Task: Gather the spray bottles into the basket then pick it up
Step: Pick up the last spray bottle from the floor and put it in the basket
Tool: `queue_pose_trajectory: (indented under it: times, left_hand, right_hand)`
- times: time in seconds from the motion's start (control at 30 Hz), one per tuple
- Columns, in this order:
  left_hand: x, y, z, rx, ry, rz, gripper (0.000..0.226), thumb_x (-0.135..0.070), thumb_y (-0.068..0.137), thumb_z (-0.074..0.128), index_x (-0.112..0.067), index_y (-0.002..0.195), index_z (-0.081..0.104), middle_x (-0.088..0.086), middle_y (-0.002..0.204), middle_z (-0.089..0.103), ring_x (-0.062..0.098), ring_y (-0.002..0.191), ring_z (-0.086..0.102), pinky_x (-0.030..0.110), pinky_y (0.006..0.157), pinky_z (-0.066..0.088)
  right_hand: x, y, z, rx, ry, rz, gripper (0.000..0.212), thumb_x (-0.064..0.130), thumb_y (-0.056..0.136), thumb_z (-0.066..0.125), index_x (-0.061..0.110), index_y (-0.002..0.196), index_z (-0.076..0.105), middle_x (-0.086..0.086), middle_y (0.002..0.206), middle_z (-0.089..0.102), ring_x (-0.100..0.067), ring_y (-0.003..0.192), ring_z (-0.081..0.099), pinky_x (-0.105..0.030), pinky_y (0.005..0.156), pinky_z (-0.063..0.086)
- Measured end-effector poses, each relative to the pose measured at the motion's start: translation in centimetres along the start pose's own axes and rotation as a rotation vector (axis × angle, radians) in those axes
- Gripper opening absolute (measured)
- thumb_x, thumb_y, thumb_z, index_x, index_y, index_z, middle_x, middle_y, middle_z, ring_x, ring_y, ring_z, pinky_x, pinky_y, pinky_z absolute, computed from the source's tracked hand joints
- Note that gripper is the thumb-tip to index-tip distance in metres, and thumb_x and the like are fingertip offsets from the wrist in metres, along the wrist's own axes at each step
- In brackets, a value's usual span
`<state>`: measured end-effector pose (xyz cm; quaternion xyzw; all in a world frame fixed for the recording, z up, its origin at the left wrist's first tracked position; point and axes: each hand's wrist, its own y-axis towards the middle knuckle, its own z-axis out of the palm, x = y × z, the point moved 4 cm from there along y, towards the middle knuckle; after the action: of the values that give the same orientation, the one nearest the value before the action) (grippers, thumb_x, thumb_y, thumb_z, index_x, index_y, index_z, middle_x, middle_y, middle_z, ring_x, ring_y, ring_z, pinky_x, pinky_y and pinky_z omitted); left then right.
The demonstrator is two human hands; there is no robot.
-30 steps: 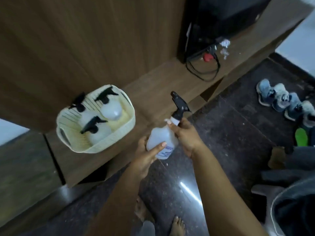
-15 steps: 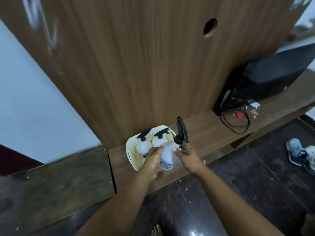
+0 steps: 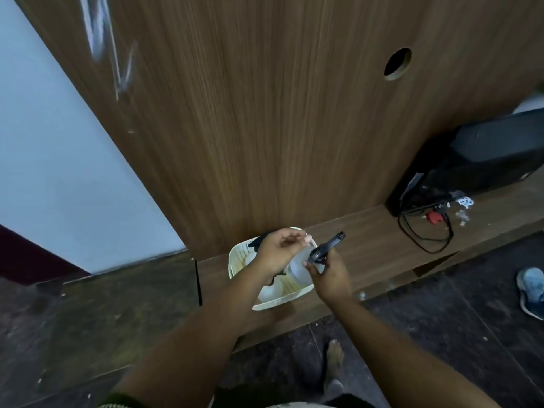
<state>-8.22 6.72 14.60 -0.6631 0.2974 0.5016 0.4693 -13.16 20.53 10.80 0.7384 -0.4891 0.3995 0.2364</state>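
Observation:
A cream plastic basket [image 3: 240,260] stands on a low wooden shelf against a wood panel. Inside it lie white spray bottles with black trigger heads; one bottle body [image 3: 269,291] shows near the front, and a black trigger [image 3: 259,240] sticks out at the back. My right hand [image 3: 329,275] grips the neck of a translucent spray bottle [image 3: 300,270], whose black trigger head [image 3: 325,249] points up and right, with its body down inside the basket. My left hand [image 3: 278,251] hovers over the basket with fingers spread, holding nothing.
The wooden shelf [image 3: 368,237] runs to the right, where a black box [image 3: 482,166] stands with a black cable loop [image 3: 424,231] and a red plug. A blue shoe [image 3: 531,290] lies on the dark floor at right. My bare foot [image 3: 334,357] is below.
The bottle has gone from above the floor into the basket. My left hand has let go of its body and opened; my right hand still grips the neck.

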Motion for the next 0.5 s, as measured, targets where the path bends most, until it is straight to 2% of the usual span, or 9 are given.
queue_pose_trajectory:
  times: [0.07, 0.13, 0.17, 0.23, 0.3, 0.37, 0.47, 0.5]
  left_hand:
    - [-0.3, 0.4, 0.2, 0.044, 0.093, 0.039, 0.042, -0.03, 0.076, 0.079, -0.014, 0.113, 0.067, -0.006, 0.106, 0.067, 0.011, 0.1, 0.065, 0.02, 0.075, 0.052]
    - [0.4, 1.2, 0.6, 0.063, 0.238, 0.025, 0.054, -0.034, 0.07, 0.083, -0.018, 0.118, 0.065, -0.008, 0.113, 0.066, 0.01, 0.1, 0.064, 0.02, 0.064, 0.052]
    - [0.6, 1.7, 0.8, 0.061, 0.32, 0.033, 0.057, -0.035, 0.069, 0.083, -0.019, 0.12, 0.064, -0.007, 0.118, 0.065, 0.01, 0.101, 0.064, 0.022, 0.063, 0.053]
    - [0.9, 2.7, 1.0, 0.042, 0.502, 0.084, 0.061, -0.037, 0.071, 0.081, -0.021, 0.126, 0.061, -0.005, 0.124, 0.062, 0.012, 0.103, 0.063, 0.028, 0.068, 0.056]
    - [1.3, 3.8, 1.1, 0.036, 0.636, 0.121, 0.061, -0.035, 0.075, 0.078, -0.021, 0.13, 0.057, -0.001, 0.126, 0.06, 0.015, 0.105, 0.062, 0.032, 0.076, 0.056]
    - [2.1, 4.8, 1.2, 0.066, 0.696, 0.101, 0.057, -0.033, 0.079, 0.075, -0.02, 0.131, 0.056, 0.001, 0.13, 0.059, 0.017, 0.105, 0.063, 0.028, 0.084, 0.051]
    - [3.9, 6.1, 1.4, 0.081, 0.764, 0.027, 0.042, -0.026, 0.085, 0.068, -0.021, 0.126, 0.061, 0.001, 0.127, 0.063, 0.018, 0.103, 0.065, 0.026, 0.09, 0.047]
    - [4.6, 6.5, 1.3, 0.069, 0.77, 0.004, 0.036, -0.024, 0.086, 0.066, -0.022, 0.122, 0.064, 0.0, 0.123, 0.066, 0.018, 0.1, 0.066, 0.028, 0.092, 0.048]
  right_hand:
    - [-0.7, 1.1, 0.8, 0.029, -0.071, -0.003, 0.029, 0.024, 0.083, 0.068, 0.02, 0.107, 0.053, 0.0, 0.101, 0.066, -0.019, 0.094, 0.064, -0.039, 0.076, 0.053]
    - [-1.5, 2.4, 1.4, 0.068, -0.104, 0.029, 0.028, 0.025, 0.085, 0.065, 0.017, 0.109, 0.054, -0.005, 0.102, 0.065, -0.026, 0.092, 0.064, -0.036, 0.07, 0.051]
    - [-1.9, 3.0, 1.6, 0.089, -0.116, 0.044, 0.027, 0.023, 0.086, 0.063, 0.014, 0.11, 0.055, -0.008, 0.102, 0.066, -0.03, 0.09, 0.064, -0.033, 0.066, 0.047]
    - [-2.4, 4.0, 2.1, 0.136, -0.144, 0.045, 0.027, 0.017, 0.087, 0.06, 0.009, 0.112, 0.056, -0.013, 0.1, 0.069, -0.035, 0.088, 0.065, -0.028, 0.063, 0.038]
    - [-2.9, 5.0, 2.7, 0.179, -0.139, 0.038, 0.027, 0.014, 0.087, 0.061, 0.008, 0.113, 0.057, -0.014, 0.098, 0.071, -0.034, 0.086, 0.065, -0.027, 0.063, 0.036]
    - [-3.5, 5.7, 3.4, 0.197, -0.138, 0.071, 0.029, 0.014, 0.084, 0.066, 0.005, 0.11, 0.059, -0.015, 0.093, 0.071, -0.034, 0.083, 0.066, -0.027, 0.063, 0.037]
    - [-4.4, 6.4, 4.6, 0.218, -0.096, 0.116, 0.027, 0.015, 0.079, 0.072, 0.006, 0.103, 0.062, -0.008, 0.08, 0.068, -0.025, 0.071, 0.061, -0.023, 0.062, 0.039]
    - [-4.7, 6.4, 5.0, 0.234, -0.089, 0.137, 0.026, 0.015, 0.079, 0.072, 0.008, 0.103, 0.063, -0.005, 0.079, 0.066, -0.02, 0.07, 0.058, -0.018, 0.058, 0.038]
